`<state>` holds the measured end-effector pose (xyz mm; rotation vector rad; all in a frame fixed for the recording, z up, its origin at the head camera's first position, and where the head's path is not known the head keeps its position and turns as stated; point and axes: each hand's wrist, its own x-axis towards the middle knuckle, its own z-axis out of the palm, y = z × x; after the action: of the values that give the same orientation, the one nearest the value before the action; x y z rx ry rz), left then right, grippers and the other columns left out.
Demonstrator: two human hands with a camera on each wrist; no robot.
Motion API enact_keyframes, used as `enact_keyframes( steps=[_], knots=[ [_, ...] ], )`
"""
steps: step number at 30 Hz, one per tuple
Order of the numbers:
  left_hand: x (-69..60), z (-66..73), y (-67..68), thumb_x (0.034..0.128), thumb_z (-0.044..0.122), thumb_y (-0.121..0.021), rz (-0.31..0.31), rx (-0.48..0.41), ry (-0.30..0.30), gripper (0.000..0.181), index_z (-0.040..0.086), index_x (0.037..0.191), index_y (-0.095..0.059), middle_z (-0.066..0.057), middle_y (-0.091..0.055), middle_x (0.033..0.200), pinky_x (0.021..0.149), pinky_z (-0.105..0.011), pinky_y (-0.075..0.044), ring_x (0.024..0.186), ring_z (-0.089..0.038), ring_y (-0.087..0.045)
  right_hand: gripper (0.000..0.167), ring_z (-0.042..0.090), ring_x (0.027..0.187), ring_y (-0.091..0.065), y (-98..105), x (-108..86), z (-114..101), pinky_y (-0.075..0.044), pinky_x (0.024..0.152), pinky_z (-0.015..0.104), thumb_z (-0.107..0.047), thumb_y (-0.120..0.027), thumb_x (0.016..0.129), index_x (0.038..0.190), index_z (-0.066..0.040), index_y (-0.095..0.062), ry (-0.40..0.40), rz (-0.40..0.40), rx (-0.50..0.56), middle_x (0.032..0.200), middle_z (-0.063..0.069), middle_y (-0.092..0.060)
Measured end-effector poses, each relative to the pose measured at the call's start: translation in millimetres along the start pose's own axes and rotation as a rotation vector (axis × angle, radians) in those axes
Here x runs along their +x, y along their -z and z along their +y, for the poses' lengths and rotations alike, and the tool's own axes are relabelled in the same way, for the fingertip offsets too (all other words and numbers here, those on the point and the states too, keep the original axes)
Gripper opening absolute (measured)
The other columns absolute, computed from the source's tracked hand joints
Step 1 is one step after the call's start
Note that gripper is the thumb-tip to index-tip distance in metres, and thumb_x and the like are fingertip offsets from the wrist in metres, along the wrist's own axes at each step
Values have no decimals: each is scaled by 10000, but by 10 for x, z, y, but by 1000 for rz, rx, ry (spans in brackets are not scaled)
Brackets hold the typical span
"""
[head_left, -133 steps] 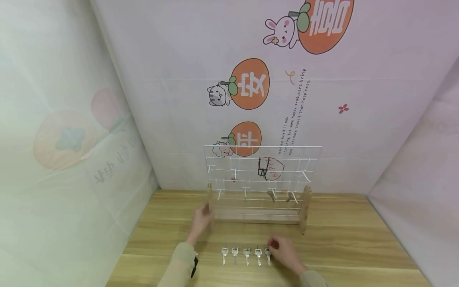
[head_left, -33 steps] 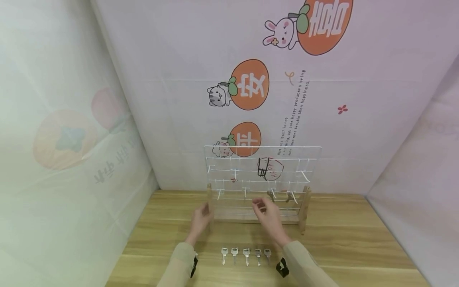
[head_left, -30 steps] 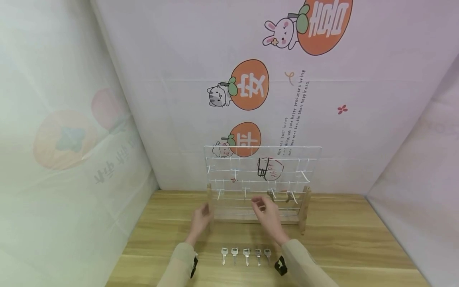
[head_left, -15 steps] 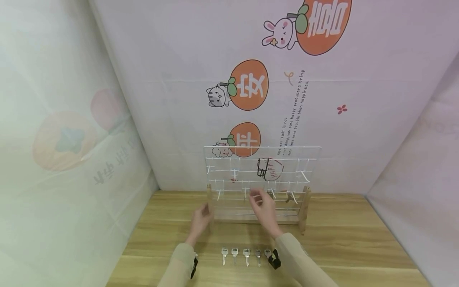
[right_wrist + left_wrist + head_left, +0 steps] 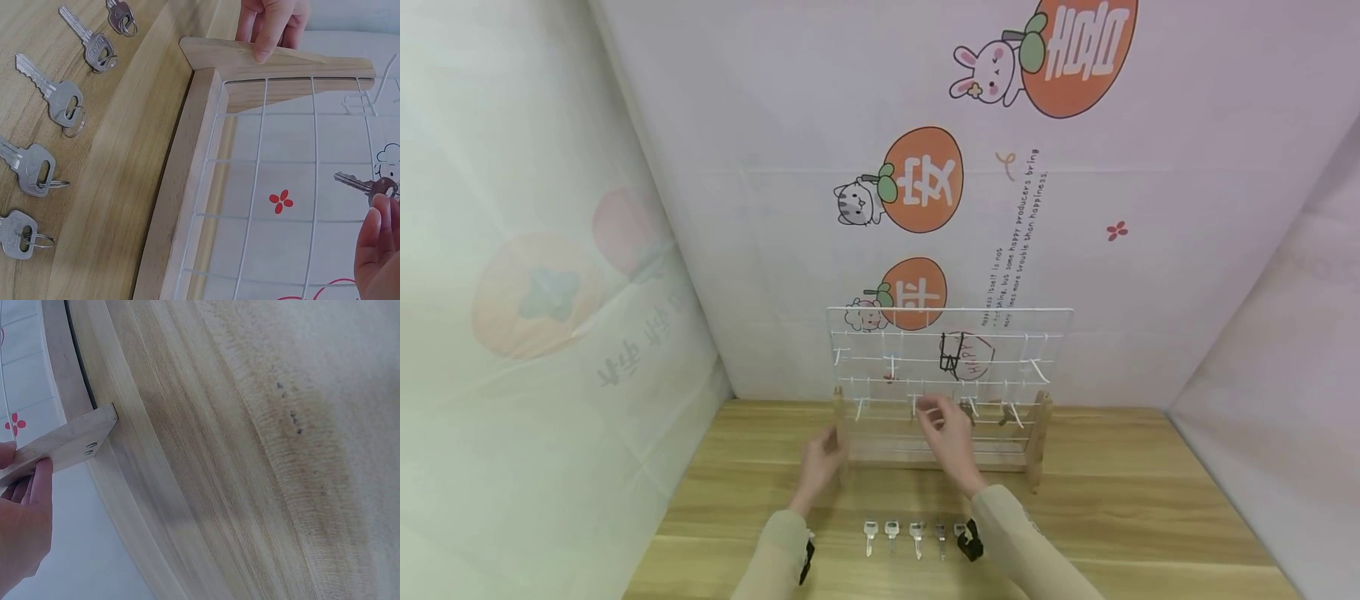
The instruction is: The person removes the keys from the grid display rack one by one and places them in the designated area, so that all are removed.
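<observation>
While the left hand (image 5: 26,515) grips the wooden post (image 5: 67,440), I have the right hand (image 5: 380,250) pinching a key (image 5: 375,187) by its head, blade jutting toward ten o'clock on my right-wrist feed. Five other keys (image 5: 916,528) lie toward seven o'clock from that hand, head view.

Key (image 5: 379,187): dark metal, toothed blade, bow pinched in right hand (image 5: 951,437) | Rack (image 5: 1039,437): white wire grid, hooked, wooden ends; stands upright on worktop (image 5: 1135,500), one end gripped by left hand (image 5: 820,462)
</observation>
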<state>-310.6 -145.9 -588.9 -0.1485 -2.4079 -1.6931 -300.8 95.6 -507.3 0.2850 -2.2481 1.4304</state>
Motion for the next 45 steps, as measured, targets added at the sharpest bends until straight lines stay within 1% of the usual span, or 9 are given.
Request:
enact_keyframes(
  steps=[4,11,18,26,33,39,41,44,45],
  knots=[
    [10,-19,-9,885,26,-674,2,19,-7,469,-106,1317,-546,-319,-624,1272,1016,-507,-547,1183,-451,-620,147,172,822,-664,1,7,-7,-582,717,182,-69,-694,883,1030,-65,-685,-16,-9,-5,1013,100,-717],
    [7,-18,-17,892,43,-676,2,27,-12,461,-97,1314,-554,-313,-626,1277,1024,-531,-537,1191,-456,-614,124,200,846,-668,15,4,-22,-584,726,186,-54,-681,887,1010,-62,-681,-17,-22,-13,1011,102,-711],
    [-1,-5,-21,888,39,-679,6,35,-20,459,-95,1310,-562,-306,-636,1265,1020,-527,-541,1178,-448,-626,88,202,834,-673,6,2,-30,-574,707,167,-43,-698,873,955,-70,-685,-10,-5,-22,992,90,-705],
    [-8,3,-15,878,13,-674,15,34,-22,449,-119,1293,-563,-321,-639,1245,1017,-535,-539,1168,-458,-627,86,224,816,-679,17,-13,-68,-568,682,158,-12,-705,848,918,-52,-676,33,-9,1,994,107,-702],
    [-14,25,-15,889,12,-665,13,34,5,458,-106,1316,-551,-311,-631,1270,1030,-533,-533,1187,-451,-619,89,197,788,-661,36,-38,-71,-554,648,154,-27,-719,844,908,-75,-680,77,-12,-17,967,93,-724],
    [-4,20,-8,885,-6,-658,12,42,-5,459,-110,1317,-546,-309,-635,1263,1021,-524,-540,1176,-448,-623,75,147,777,-652,52,-73,-79,-571,639,164,-37,-725,850,900,-77,-687,101,-21,-17,922,80,-739],
    [0,25,-4,887,-6,-657,11,32,2,455,-108,1316,-547,-309,-634,1265,1025,-524,-536,1179,-448,-621,79,127,773,-656,60,-80,-82,-575,639,166,-35,-723,853,906,-81,-688,107,-27,-11,932,77,-745],
    [1,34,4,892,-3,-652,3,40,-12,452,-127,1312,-538,-327,-625,1263,1013,-539,-539,1174,-466,-616,89,120,764,-662,75,-93,-91,-584,633,182,-26,-718,855,917,-80,-683,123,-31,-1,953,87,-748],
    [1,37,5,893,0,-653,2,33,-2,454,-119,1316,-539,-321,-625,1269,1020,-537,-535,1181,-460,-615,89,121,762,-665,82,-98,-97,-588,635,190,-24,-717,858,919,-80,-682,120,-34,8,956,87,-750]
  ],
)
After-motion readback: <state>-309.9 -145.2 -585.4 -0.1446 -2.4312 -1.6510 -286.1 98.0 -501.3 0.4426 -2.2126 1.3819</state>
